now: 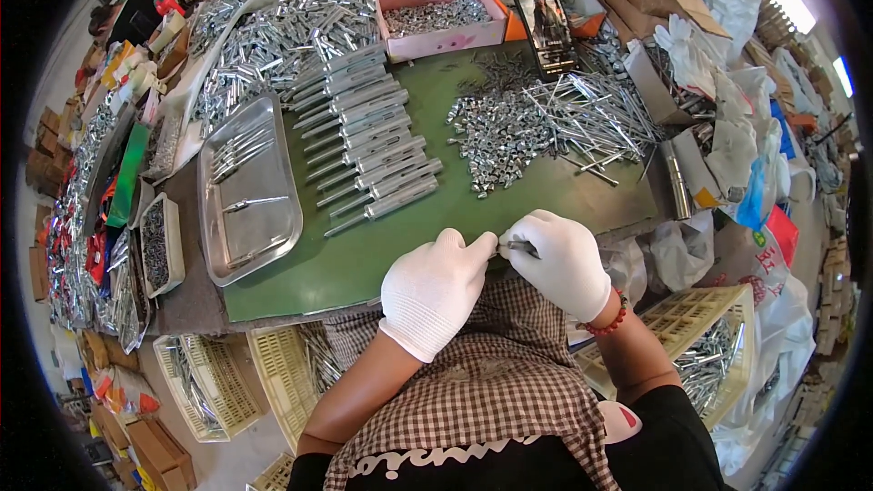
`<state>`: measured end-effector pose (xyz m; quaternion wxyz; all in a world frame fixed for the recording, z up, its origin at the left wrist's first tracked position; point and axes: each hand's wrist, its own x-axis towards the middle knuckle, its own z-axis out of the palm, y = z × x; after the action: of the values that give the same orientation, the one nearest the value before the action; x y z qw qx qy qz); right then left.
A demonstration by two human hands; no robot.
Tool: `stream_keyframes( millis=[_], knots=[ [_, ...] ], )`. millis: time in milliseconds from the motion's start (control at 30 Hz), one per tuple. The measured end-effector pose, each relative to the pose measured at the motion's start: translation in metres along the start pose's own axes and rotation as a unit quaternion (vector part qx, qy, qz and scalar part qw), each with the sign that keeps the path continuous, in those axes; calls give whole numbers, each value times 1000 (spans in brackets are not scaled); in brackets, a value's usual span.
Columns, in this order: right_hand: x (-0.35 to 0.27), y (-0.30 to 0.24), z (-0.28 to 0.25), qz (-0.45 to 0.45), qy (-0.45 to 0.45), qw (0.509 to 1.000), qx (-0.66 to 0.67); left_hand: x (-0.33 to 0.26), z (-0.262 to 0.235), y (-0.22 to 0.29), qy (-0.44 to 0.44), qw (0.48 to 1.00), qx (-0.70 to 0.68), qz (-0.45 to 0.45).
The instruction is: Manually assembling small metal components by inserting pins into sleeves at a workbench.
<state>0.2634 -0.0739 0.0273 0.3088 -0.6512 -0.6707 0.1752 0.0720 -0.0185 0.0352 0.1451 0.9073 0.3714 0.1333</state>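
Both my hands wear white knit gloves and meet at the near edge of the green work mat [273,291]. My left hand [436,286] is closed, and a thin metal end shows beside its wrist; the rest of what it grips is hidden. My right hand [559,259] pinches a small grey metal piece [522,247] against the left fingertips. Beyond them lies a slanting row of silver metal tubes with thin rods [382,159]. To its right are a pile of small metal sleeves [496,141] and a heap of long thin metal pins [596,118].
At left, a steel tray [296,223] holds several slim metal parts. Behind are a large heap of metal tubes [309,27], a pink box [446,44] of small parts and a propped phone [544,27]. Plastic crates [286,382] stand below the table edge.
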Motion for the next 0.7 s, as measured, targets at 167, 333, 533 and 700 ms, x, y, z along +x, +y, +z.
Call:
stream_keyframes(
  millis=[167, 333, 533, 700],
  knots=[
    [5, -2, -6, -15, -36, 999, -36, -3, -2, -1, -2, 1000, 8, 21],
    [6, -5, -11, 3, -42, 996, -85, -2, 0, -3, -15, 998, 49, 34],
    [18, -5, -7, 181, 20, 821, 541, 0, -1, -1, -28, 998, 55, 32],
    [33, -2, 28, 79, 113, 632, 763, 3, -4, 0, -35, 999, 35, 21]
  ],
)
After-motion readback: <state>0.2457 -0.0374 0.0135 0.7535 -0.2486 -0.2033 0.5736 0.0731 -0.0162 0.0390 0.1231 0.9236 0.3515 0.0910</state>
